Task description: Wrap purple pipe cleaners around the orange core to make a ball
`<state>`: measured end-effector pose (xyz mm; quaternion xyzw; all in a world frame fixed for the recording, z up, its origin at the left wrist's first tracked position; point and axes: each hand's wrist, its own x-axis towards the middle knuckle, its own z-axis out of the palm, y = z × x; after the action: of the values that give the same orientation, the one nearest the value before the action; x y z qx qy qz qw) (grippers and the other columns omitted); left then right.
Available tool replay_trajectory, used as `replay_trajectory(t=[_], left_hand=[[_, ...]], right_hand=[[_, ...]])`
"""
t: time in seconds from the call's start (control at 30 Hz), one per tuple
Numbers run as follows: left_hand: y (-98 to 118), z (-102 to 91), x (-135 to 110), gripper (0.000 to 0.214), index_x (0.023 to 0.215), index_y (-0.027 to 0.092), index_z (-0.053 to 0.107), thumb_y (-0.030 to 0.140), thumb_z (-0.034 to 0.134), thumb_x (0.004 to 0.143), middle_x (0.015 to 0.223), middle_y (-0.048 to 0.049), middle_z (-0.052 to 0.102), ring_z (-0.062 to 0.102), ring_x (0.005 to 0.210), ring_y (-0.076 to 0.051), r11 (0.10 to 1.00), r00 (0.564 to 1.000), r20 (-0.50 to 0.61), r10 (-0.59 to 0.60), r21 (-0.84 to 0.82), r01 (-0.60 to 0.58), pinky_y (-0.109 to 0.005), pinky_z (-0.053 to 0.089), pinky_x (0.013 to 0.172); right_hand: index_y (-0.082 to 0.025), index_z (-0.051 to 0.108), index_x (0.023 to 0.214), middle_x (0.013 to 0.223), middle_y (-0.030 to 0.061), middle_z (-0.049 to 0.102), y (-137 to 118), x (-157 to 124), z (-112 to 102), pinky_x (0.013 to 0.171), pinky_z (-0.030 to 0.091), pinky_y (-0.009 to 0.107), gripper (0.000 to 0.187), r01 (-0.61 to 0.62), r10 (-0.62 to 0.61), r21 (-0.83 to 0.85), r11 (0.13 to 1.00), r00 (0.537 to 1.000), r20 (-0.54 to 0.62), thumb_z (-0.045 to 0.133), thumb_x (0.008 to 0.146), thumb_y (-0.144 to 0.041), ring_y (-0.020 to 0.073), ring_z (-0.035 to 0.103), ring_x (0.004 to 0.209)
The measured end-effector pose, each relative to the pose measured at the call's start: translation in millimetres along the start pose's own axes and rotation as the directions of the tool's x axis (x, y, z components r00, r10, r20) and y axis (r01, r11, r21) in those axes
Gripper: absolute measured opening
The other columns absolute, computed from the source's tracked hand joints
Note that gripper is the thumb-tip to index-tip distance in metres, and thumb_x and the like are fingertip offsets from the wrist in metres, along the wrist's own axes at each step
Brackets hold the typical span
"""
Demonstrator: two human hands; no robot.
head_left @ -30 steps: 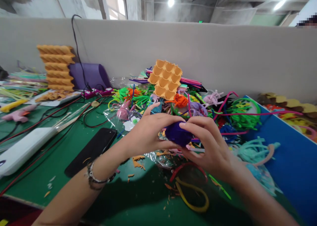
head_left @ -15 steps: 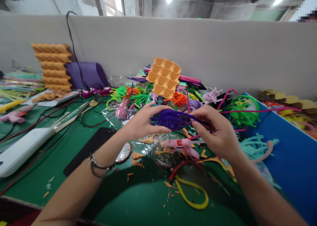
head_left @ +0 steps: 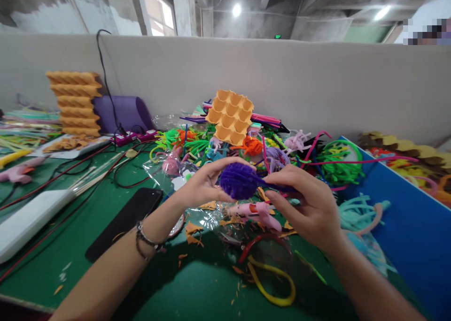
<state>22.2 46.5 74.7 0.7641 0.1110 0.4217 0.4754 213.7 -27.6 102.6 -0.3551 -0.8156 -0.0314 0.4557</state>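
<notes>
Above the middle of the table, a round ball of purple pipe cleaners (head_left: 238, 182) is gripped between the thumb and fingers of my left hand (head_left: 200, 185). Purple stems run out of the ball to the right. My right hand (head_left: 305, 201) pinches those stems between thumb and forefinger; their far ends are hidden behind it. Just below the ball lies a pink glue gun (head_left: 260, 212) on clear plastic wrap. A yellow loop of pipe cleaner (head_left: 273, 288) and a red hoop (head_left: 248, 250) rest on the table nearer me.
Orange egg-tray foam (head_left: 230, 117) sits on a heap of coloured pipe cleaners (head_left: 202, 145) at the back. A blue panel (head_left: 391, 208) borders the right. A black phone (head_left: 123, 222), a white power strip (head_left: 35, 220) and red cables lie left. Orange scraps litter the green table (head_left: 197, 293).
The purple ball has turned so that its round, wound side faces me. Both hands keep hold. The whole view has shifted slightly, with the scene sitting lower.
</notes>
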Motion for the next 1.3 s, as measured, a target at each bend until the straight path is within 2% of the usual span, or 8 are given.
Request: replay_trajectory(t=[0.2, 0.37, 0.47, 0.6, 0.73, 0.87, 1.07, 1.3], left_hand=[[-1.4, 10.1, -2.9, 0.067, 0.107, 0.023, 0.054, 0.058, 0.075, 0.054, 0.114, -0.0086, 0.062, 0.057, 0.109, -0.027, 0.987, 0.998, -0.05, -0.042, -0.159, 0.034, -0.041, 0.048, 0.092], [-2.1, 16.8, -3.5, 0.074, 0.117, 0.025, 0.046, 0.067, 0.064, 0.059, 0.125, -0.0087, 0.053, 0.05, 0.117, -0.027, 1.0, 0.996, -0.091, 0.012, -0.023, -0.014, -0.043, 0.044, 0.097], [-2.3, 22.5, -3.8, 0.062, 0.112, 0.025, 0.05, 0.062, 0.063, 0.064, 0.128, -0.0082, 0.047, 0.044, 0.121, -0.027, 0.996, 0.99, -0.125, 0.062, 0.072, -0.053, -0.043, 0.043, 0.098], [-2.6, 34.3, -9.0, 0.064, 0.118, 0.024, 0.048, 0.051, 0.068, 0.063, 0.126, -0.0094, 0.043, 0.042, 0.12, -0.028, 0.989, 0.986, -0.155, -0.053, 0.128, 0.073, -0.042, 0.044, 0.094], [-1.1, 40.0, -11.2, 0.073, 0.119, 0.023, 0.049, 0.064, 0.063, 0.061, 0.122, -0.0101, 0.045, 0.042, 0.119, -0.029, 0.996, 0.992, -0.097, -0.08, 0.028, 0.083, -0.043, 0.043, 0.096], [5.6, 29.3, -6.5, 0.07, 0.121, 0.024, 0.049, 0.066, 0.058, 0.067, 0.118, -0.0101, 0.044, 0.041, 0.12, -0.028, 0.999, 1.0, -0.002, 0.002, 0.042, -0.002, -0.042, 0.04, 0.1], [20.6, 20.3, -6.8, 0.075, 0.133, 0.027, 0.033, 0.057, 0.062, 0.07, 0.129, -0.0108, 0.039, 0.036, 0.123, -0.03, 0.849, 0.98, 0.123, 0.157, 0.49, -0.198, -0.047, 0.026, 0.107], [16.2, 31.6, -9.4, 0.061, 0.132, 0.025, 0.029, 0.056, 0.045, 0.083, 0.133, -0.0112, 0.046, 0.043, 0.123, -0.024, 0.782, 0.96, 0.152, 0.237, 0.556, -0.281, -0.042, 0.027, 0.106]], right_hand=[[-0.019, 0.044, 0.119, 0.096, 0.0074, 0.056, -8.7, -5.5, 10.3, 0.062, 0.052, 0.029, 0.053, 0.002, 0.005, -0.14, 0.99, 0.999, 0.043, 0.064, 0.073, -0.037, 0.019, 0.057, 0.085], [-0.017, 0.027, 0.135, 0.103, 0.0104, 0.051, -12.3, -9.0, 20.8, 0.069, 0.053, 0.034, 0.079, -0.011, 0.023, -0.206, 0.979, 0.998, 0.055, 0.063, 0.071, -0.047, 0.023, 0.055, 0.09], [-0.016, 0.03, 0.133, 0.102, 0.0104, 0.052, -13.1, -9.7, 26.0, 0.069, 0.052, 0.034, 0.073, -0.035, 0.042, -0.166, 0.985, 0.998, 0.038, 0.06, 0.074, -0.047, 0.0224, 0.055, 0.088], [-0.019, 0.041, 0.121, 0.094, 0.0074, 0.054, -15.6, -11.8, 29.9, 0.068, 0.05, 0.034, 0.051, -0.116, 0.116, -0.041, 0.992, 0.993, 0.006, 0.056, 0.079, -0.043, 0.0212, 0.056, 0.082], [-0.02, 0.047, 0.112, 0.094, 0.007, 0.055, -17.2, -11.4, 24.4, 0.07, 0.049, 0.033, 0.037, -0.08, 0.079, 0.06, 0.995, 0.997, 0.025, 0.051, 0.082, -0.041, 0.02, 0.056, 0.084], [-0.018, 0.05, 0.1, 0.088, 0.0064, 0.056, -15.0, -6.5, 12.2, 0.064, 0.049, 0.029, 0.024, -0.069, 0.071, -0.039, 0.997, 0.995, 0.067, 0.051, 0.082, -0.034, 0.0176, 0.057, 0.077], [-0.017, 0.048, 0.098, 0.08, 0.0067, 0.055, -8.0, -4.5, 5.0, 0.054, 0.048, 0.03, 0.027, 0.105, -0.07, -0.315, 0.943, 0.991, 0.118, 0.052, 0.079, -0.035, 0.0202, 0.057, 0.07], [-0.015, 0.048, 0.098, 0.083, 0.01, 0.057, -6.7, -6.4, 2.7, 0.048, 0.046, 0.029, 0.032, 0.149, -0.077, -0.384, 0.911, 0.978, 0.196, 0.045, 0.083, -0.043, 0.0208, 0.058, 0.067]])
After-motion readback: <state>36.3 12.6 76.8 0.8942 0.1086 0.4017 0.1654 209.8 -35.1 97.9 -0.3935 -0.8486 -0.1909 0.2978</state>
